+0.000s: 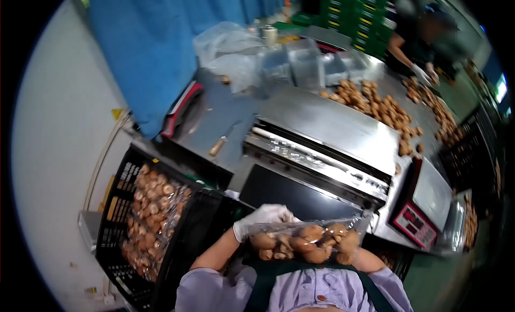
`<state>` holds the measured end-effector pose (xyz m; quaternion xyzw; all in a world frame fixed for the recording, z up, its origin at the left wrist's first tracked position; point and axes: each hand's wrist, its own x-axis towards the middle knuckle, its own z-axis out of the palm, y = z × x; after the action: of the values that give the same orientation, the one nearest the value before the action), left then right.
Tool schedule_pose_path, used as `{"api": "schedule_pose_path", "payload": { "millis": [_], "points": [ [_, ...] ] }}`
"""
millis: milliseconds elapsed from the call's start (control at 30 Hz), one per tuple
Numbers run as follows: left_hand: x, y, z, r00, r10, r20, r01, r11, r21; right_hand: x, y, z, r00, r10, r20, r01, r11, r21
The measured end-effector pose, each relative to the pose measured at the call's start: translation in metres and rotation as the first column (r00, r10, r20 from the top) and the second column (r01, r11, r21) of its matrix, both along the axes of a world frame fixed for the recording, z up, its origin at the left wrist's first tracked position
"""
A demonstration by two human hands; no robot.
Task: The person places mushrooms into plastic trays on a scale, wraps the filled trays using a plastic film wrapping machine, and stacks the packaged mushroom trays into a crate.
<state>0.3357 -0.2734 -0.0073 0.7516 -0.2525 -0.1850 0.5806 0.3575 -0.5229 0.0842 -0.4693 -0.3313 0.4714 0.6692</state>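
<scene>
While left fingers (285, 211) pinch the bag (308, 241) up top, right fingers hidden, it seems light, slick, bruisable, best held there.

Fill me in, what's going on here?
The person's gloved left hand grips a clear bag of mushrooms by its upper corner, before a metal machine. The right hand is hidden. Bagged mushrooms sit in a black crate at left; across the table, a co-worker's gloved hands are near loose mushrooms.
</scene>
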Motion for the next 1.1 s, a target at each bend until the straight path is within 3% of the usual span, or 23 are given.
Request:
{"api": "schedule_pose_path", "payload": {
  "millis": [33, 67, 133, 167, 200, 233, 267, 333, 367, 433, 467, 500, 533, 567, 600, 667, 767, 867, 967, 1000, 1100],
  "points": [
    [0.005, 0.014, 0.003, 0.659, 0.101, -0.746, -0.402, 0.885, -0.235, -0.002, -0.004, 0.0, 0.995, -0.001, 0.098, 0.008, 0.998, -0.069],
    [0.007, 0.025, 0.041, 0.723, 0.181, -0.667, -0.398, 0.898, -0.188, -0.001, -0.005, -0.001, 0.98, 0.014, 0.197, 0.013, 0.991, -0.137],
    [0.0, 0.034, 0.074, 0.89, 0.084, -0.447, -0.207, 0.95, -0.233, -0.002, -0.002, -0.005, 0.897, 0.093, 0.433, 0.034, 0.96, -0.277],
    [-0.009, 0.03, 0.09, 0.983, 0.086, -0.163, -0.093, 0.995, -0.033, -0.001, 0.003, -0.01, 0.827, 0.146, 0.543, 0.055, 0.94, -0.336],
    [-0.017, 0.024, 0.107, 0.994, 0.006, 0.113, -0.029, 0.977, 0.21, 0.0, 0.009, -0.018, 0.749, 0.185, 0.636, 0.096, 0.92, -0.381],
    [-0.029, 0.014, 0.119, 0.975, 0.05, 0.216, -0.136, 0.905, 0.404, 0.001, 0.015, -0.024, 0.675, 0.223, 0.703, 0.13, 0.902, -0.411],
    [-0.035, 0.012, 0.124, 0.976, 0.097, 0.195, -0.186, 0.841, 0.508, 0.005, 0.021, -0.031, 0.601, 0.255, 0.758, 0.169, 0.886, -0.432],
    [-0.045, 0.022, 0.118, 0.949, 0.223, 0.221, -0.293, 0.883, 0.367, 0.015, 0.03, -0.041, 0.467, 0.313, 0.827, 0.239, 0.856, -0.459],
    [-0.052, 0.033, 0.121, 0.947, 0.296, 0.122, -0.32, 0.865, 0.387, 0.021, 0.035, -0.045, 0.405, 0.34, 0.849, 0.27, 0.843, -0.466],
    [-0.069, 0.059, 0.117, 0.851, 0.525, -0.022, -0.507, 0.831, 0.227, 0.032, 0.051, -0.053, 0.312, 0.369, 0.875, 0.312, 0.83, -0.462],
    [-0.081, 0.076, 0.116, 0.778, 0.621, -0.095, -0.603, 0.78, 0.166, 0.033, 0.059, -0.064, 0.309, 0.373, 0.875, 0.298, 0.836, -0.461],
    [-0.095, 0.096, 0.119, 0.673, 0.732, -0.102, -0.719, 0.681, 0.137, 0.037, 0.073, -0.084, 0.63, 0.03, 0.776, 0.412, 0.835, -0.366],
    [-0.112, 0.117, 0.124, 0.555, 0.824, -0.113, -0.818, 0.565, 0.11, 0.039, 0.086, -0.107, 0.792, -0.337, 0.51, 0.54, 0.777, -0.323],
    [-0.129, 0.135, 0.13, 0.469, 0.882, 0.039, -0.882, 0.47, -0.042, 0.045, 0.086, -0.135, 0.814, -0.387, 0.432, 0.52, 0.818, -0.247],
    [-0.147, 0.156, 0.133, 0.285, 0.958, -0.02, -0.956, 0.286, 0.065, 0.042, 0.086, -0.14, 0.81, -0.464, 0.358, 0.555, 0.804, -0.215],
    [-0.18, 0.208, 0.096, 0.024, 0.949, -0.313, -0.979, -0.041, -0.201, 0.042, 0.084, -0.145, 0.789, -0.435, 0.435, 0.563, 0.794, -0.228],
    [-0.212, 0.27, 0.055, -0.261, 0.829, -0.494, -0.895, -0.4, -0.197, 0.04, 0.086, -0.144, 0.74, -0.438, 0.511, 0.587, 0.791, -0.173],
    [-0.234, 0.3, 0.02, -0.307, 0.701, -0.643, -0.86, -0.494, -0.128, 0.04, 0.088, -0.141, 0.706, -0.415, 0.574, 0.602, 0.778, -0.177],
    [-0.238, 0.319, -0.014, -0.208, 0.665, -0.717, -0.903, -0.412, -0.12, 0.039, 0.09, -0.141, 0.689, -0.437, 0.578, 0.62, 0.769, -0.158],
    [-0.23, 0.318, -0.023, -0.512, 0.632, -0.582, -0.836, -0.523, 0.167, 0.041, 0.09, -0.14, 0.686, -0.436, 0.582, 0.624, 0.764, -0.164],
    [-0.24, 0.329, -0.07, -0.464, 0.637, -0.616, -0.837, -0.543, 0.069, 0.04, 0.091, -0.134, 0.676, -0.417, 0.607, 0.624, 0.762, -0.171]
  ]
}}
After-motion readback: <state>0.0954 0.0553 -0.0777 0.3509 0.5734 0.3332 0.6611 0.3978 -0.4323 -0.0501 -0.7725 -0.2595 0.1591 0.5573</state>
